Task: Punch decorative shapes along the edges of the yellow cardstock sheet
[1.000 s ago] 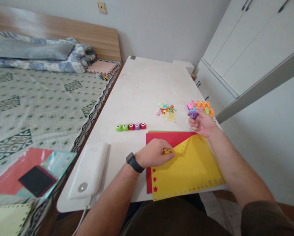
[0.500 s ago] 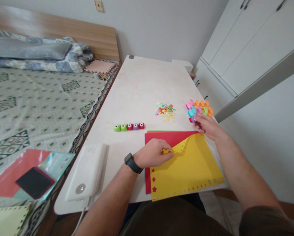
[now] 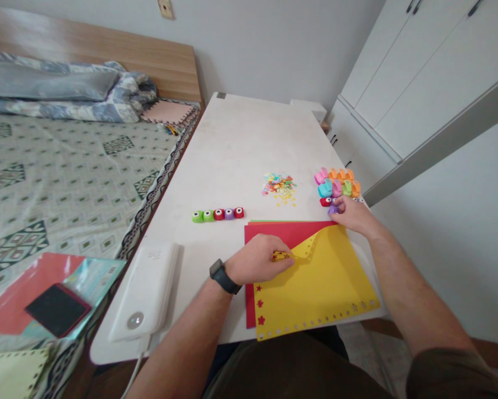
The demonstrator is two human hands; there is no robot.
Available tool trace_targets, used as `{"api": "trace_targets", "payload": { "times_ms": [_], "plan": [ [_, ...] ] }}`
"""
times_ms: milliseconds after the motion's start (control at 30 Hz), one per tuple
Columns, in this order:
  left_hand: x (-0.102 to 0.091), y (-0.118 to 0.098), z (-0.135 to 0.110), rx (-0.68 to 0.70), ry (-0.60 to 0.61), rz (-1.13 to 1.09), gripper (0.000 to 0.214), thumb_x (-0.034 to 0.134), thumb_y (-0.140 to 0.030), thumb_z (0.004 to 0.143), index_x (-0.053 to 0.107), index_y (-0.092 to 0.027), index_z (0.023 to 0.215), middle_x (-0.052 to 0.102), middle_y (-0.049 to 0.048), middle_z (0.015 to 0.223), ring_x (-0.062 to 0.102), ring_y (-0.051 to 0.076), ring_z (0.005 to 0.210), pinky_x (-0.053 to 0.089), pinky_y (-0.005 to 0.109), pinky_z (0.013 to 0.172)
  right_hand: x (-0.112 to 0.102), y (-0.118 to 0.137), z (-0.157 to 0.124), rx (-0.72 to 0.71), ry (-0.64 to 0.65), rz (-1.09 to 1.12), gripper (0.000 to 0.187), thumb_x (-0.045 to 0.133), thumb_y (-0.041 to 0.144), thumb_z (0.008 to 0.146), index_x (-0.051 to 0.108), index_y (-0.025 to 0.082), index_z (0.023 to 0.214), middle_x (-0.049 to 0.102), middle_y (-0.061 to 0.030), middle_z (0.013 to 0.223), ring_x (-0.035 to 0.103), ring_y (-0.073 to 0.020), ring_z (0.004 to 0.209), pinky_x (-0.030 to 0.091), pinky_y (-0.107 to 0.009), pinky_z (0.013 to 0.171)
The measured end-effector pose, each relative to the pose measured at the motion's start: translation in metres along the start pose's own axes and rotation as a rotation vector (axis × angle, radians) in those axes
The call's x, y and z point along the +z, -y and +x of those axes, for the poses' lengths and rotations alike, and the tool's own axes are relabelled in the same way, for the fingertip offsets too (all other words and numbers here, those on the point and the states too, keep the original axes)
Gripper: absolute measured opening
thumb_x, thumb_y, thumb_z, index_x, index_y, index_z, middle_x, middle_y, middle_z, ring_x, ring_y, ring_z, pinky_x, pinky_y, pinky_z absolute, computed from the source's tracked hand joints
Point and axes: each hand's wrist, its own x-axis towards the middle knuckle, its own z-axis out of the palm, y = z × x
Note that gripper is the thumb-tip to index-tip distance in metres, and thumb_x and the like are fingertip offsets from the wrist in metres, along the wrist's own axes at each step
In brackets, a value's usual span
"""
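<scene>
My left hand (image 3: 258, 260), with a black watch on the wrist, pinches the folded-over corner of a yellow punched sheet (image 3: 321, 288) that lies on a red sheet (image 3: 274, 233). My right hand (image 3: 352, 215) rests on the table by a cluster of coloured paper punches (image 3: 338, 184), fingers curled around a small purple punch (image 3: 333, 209) beside a red one. A heap of punched paper shapes (image 3: 279, 185) lies in the middle of the white table (image 3: 240, 144).
A row of small punches (image 3: 218, 214) sits left of the sheets. A white power bank (image 3: 147, 291) lies at the table's near left corner. The bed (image 3: 57, 166) to the left holds papers and a dark phone (image 3: 56, 309). White cabinets (image 3: 419, 72) stand right.
My right hand came down from holding the purple punch in the air to the table beside the punch cluster. My left hand kept its pinch on the yellow corner.
</scene>
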Motion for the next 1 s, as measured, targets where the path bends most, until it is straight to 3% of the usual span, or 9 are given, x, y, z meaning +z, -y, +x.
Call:
{"api": "trace_targets", "payload": {
  "times_ms": [133, 267, 1000],
  "plan": [
    [-0.0003, 0.0001, -0.0005, 0.002, 0.0, -0.019, 0.022, 0.059, -0.029, 0.096, 0.079, -0.018, 0.096, 0.078, 0.0055, 0.094, 0.07, 0.015, 0.084, 0.05, 0.025, 0.076, 0.0027, 0.0033, 0.0017, 0.001, 0.015, 0.002, 0.031, 0.074, 0.032, 0.072, 0.062, 0.024, 0.099, 0.072, -0.0019, 0.085, 0.064, -0.02, 0.073, 0.042, -0.031, 0.065],
    [0.0003, 0.0008, -0.0008, -0.006, -0.003, -0.027, 0.022, 0.06, -0.029, 0.096, 0.079, -0.017, 0.096, 0.078, 0.0055, 0.093, 0.07, 0.015, 0.083, 0.05, 0.025, 0.075, 0.005, 0.0048, 0.0025, -0.009, 0.003, 0.002, 0.032, 0.072, 0.03, 0.074, 0.066, 0.025, 0.105, 0.074, -0.0025, 0.09, 0.066, -0.0211, 0.079, 0.043, -0.031, 0.068],
    [0.0005, 0.0004, -0.0012, -0.008, -0.011, -0.026, 0.022, 0.061, -0.03, 0.095, 0.08, -0.018, 0.095, 0.079, 0.0061, 0.095, 0.071, 0.017, 0.084, 0.051, 0.025, 0.075, 0.0051, 0.0015, 0.0, 0.115, -0.078, 0.143, 0.032, 0.074, 0.046, 0.074, 0.068, 0.024, 0.096, 0.075, -0.0037, 0.091, 0.068, -0.0224, 0.08, 0.046, -0.033, 0.068]
  ]
}}
